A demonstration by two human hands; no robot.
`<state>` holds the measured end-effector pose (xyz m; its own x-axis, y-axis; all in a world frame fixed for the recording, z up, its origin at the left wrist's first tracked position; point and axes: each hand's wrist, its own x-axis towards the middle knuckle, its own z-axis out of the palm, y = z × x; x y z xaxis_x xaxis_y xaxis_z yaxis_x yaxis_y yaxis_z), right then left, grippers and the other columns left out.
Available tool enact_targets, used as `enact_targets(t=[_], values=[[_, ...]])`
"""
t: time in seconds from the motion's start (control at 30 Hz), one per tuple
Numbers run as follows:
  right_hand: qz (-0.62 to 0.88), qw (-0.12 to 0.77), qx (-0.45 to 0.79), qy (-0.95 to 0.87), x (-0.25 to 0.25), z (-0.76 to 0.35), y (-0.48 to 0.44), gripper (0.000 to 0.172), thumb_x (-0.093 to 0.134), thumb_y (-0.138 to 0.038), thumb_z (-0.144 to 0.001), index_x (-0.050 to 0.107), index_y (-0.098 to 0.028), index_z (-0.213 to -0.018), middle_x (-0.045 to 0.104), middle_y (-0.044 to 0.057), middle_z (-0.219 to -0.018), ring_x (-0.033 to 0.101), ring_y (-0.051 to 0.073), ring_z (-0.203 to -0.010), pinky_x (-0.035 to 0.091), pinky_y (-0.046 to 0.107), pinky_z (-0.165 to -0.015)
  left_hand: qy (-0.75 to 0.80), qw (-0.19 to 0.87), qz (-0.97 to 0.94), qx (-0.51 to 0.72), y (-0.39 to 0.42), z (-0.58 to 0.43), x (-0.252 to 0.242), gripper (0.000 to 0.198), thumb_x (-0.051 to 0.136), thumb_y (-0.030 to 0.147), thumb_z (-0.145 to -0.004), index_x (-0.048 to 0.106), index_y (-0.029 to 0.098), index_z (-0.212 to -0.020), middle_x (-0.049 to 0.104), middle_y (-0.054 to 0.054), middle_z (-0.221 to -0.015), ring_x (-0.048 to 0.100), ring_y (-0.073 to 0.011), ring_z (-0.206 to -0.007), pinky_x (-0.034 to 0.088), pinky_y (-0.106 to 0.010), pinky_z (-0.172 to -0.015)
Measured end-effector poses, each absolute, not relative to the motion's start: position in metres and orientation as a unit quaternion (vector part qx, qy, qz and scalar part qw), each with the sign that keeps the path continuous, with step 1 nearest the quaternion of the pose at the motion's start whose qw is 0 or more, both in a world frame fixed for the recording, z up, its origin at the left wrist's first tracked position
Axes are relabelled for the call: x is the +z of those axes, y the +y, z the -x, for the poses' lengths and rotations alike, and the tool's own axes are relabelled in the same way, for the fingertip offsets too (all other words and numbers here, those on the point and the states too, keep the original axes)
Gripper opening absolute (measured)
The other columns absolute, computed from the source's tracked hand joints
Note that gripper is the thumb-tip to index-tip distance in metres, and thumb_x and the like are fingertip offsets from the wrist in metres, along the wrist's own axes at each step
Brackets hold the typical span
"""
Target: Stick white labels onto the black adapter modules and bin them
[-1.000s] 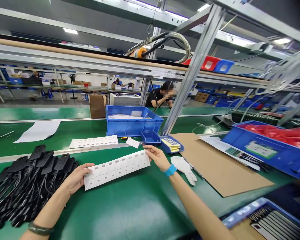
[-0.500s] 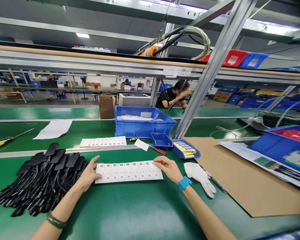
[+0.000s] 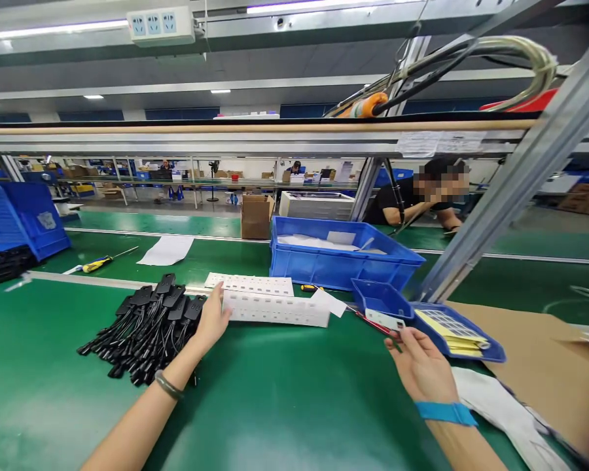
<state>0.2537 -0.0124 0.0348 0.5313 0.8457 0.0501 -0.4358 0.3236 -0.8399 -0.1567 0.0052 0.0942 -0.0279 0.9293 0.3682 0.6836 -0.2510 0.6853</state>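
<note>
My left hand (image 3: 211, 320) grips the left end of a long white strip with rows of square holes (image 3: 279, 309), which lies across the green belt (image 3: 275, 405). A bundle of black cables with flat plugs (image 3: 147, 320) lies just left of that hand. My right hand (image 3: 419, 363) is off the strip, fingers apart and holding nothing. It hovers below a small empty blue tray (image 3: 380, 297) and a red-handled tool (image 3: 368, 320). A second white strip (image 3: 249, 283) lies behind the first.
A blue crate (image 3: 341, 258) stands behind the strips. To the right are a blue tray of yellow label sheets (image 3: 454, 330), a white glove (image 3: 500, 405), a cardboard sheet (image 3: 544, 353) and a slanted metal post (image 3: 510, 196). A yellow screwdriver (image 3: 98, 263) and a paper (image 3: 165, 250) lie far left. A person (image 3: 422, 196) works across the line.
My right hand has let go of the strip and moved right toward the small blue trays. The left hand has carried the strip farther back. The view has swung left.
</note>
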Motion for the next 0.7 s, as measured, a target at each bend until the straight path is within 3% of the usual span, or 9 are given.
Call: enact_targets(t=[0.1,0.17,0.23,0.33,0.43,0.5,0.57,0.63,0.7], values=[[0.387,0.772,0.454,-0.22,0.047,-0.245,-0.017,0.043,0.09,-0.035,-0.047,0.063,-0.021,-0.077,0.055,-0.002,-0.076,0.054,0.012,-0.075,0.05,0.021,-0.062,0.652,0.025,-0.673,0.348,0.002,0.177,0.118,0.058,0.057,0.018,-0.078,0.04,0.008,-0.132,0.042,-0.024,-0.13,0.035,-0.0402,-0.125,0.033,-0.056,-0.1],[0.381,0.762,0.474,-0.222,0.055,-0.233,-0.022,0.042,0.09,-0.035,-0.05,0.062,-0.021,-0.079,0.056,-0.001,-0.081,0.053,0.011,-0.074,0.05,0.021,-0.059,0.69,-0.028,-0.659,0.298,-0.006,0.19,0.128,0.042,0.062,0.02,-0.073,0.056,0.002,-0.11,0.048,-0.028,-0.114,0.036,-0.048,-0.119,0.031,-0.062,-0.096],[0.365,0.756,0.491,-0.233,0.062,-0.217,-0.026,0.04,0.088,-0.034,-0.055,0.062,-0.022,-0.082,0.056,-0.001,-0.084,0.052,0.011,-0.073,0.049,0.02,-0.058,0.712,-0.06,-0.652,0.253,-0.015,0.199,0.135,0.028,0.065,0.02,-0.069,0.061,0.002,-0.09,0.052,-0.028,-0.101,0.04,-0.0506,-0.111,0.034,-0.062,-0.091],[0.332,0.747,0.518,-0.251,0.072,-0.189,-0.026,0.036,0.085,-0.034,-0.061,0.06,-0.023,-0.084,0.055,-0.002,-0.086,0.052,0.01,-0.073,0.048,0.02,-0.058,0.717,-0.085,-0.656,0.218,-0.028,0.197,0.141,0.028,0.06,0.026,-0.077,0.058,0.004,-0.094,0.055,-0.024,-0.095,0.05,-0.0454,-0.099,0.04,-0.052,-0.082],[0.299,0.729,0.552,-0.273,0.081,-0.159,-0.023,0.032,0.081,-0.036,-0.068,0.058,-0.024,-0.087,0.054,-0.002,-0.085,0.052,0.011,-0.074,0.047,0.021,-0.06,0.692,-0.065,-0.684,0.222,-0.037,0.176,0.142,0.037,0.05,0.038,-0.089,0.048,0.012,-0.114,0.059,-0.012,-0.085,0.058,-0.0319,-0.077,0.042,-0.037,-0.068],[0.284,0.714,0.568,-0.296,0.083,-0.14,-0.021,0.029,0.077,-0.037,-0.072,0.056,-0.024,-0.088,0.052,-0.002,-0.082,0.051,0.011,-0.074,0.046,0.021,-0.06,0.645,0.066,-0.705,0.287,-0.041,0.156,0.137,0.042,0.057,0.045,-0.086,0.045,0.019,-0.117,0.057,-0.003,-0.078,0.055,-0.0218,-0.062,0.038,-0.029,-0.06],[0.278,0.697,0.577,-0.323,0.081,-0.124,-0.021,0.026,0.074,-0.037,-0.076,0.055,-0.024,-0.087,0.05,-0.002,-0.08,0.049,0.011,-0.072,0.045,0.021,-0.06,0.571,0.313,-0.665,0.366,-0.045,0.133,0.126,0.045,0.068,0.047,-0.079,0.049,0.02,-0.11,0.051,0.003,-0.07,0.046,-0.0139,-0.05,0.032,-0.025,-0.052],[0.284,0.676,0.584,-0.348,0.075,-0.112,-0.023,0.024,0.071,-0.037,-0.079,0.053,-0.023,-0.086,0.048,-0.003,-0.078,0.048,0.011,-0.071,0.044,0.021,-0.059,0.5,0.515,-0.575,0.394,-0.05,0.113,0.11,0.045,0.072,0.05,-0.074,0.052,0.018,-0.099,0.044,0.005,-0.065,0.04,-0.0099,-0.047,0.029,-0.022,-0.046],[0.301,0.655,0.586,-0.371,0.067,-0.105,-0.028,0.022,0.069,-0.037,-0.081,0.053,-0.022,-0.085,0.047,-0.003,-0.076,0.047,0.01,-0.069,0.043,0.021,-0.057,0.46,0.606,-0.515,0.395,-0.056,0.098,0.093,0.043,0.068,0.052,-0.077,0.051,0.017,-0.095,0.042,0.004,-0.068,0.044,-0.0091,-0.051,0.033,-0.02,-0.046]])
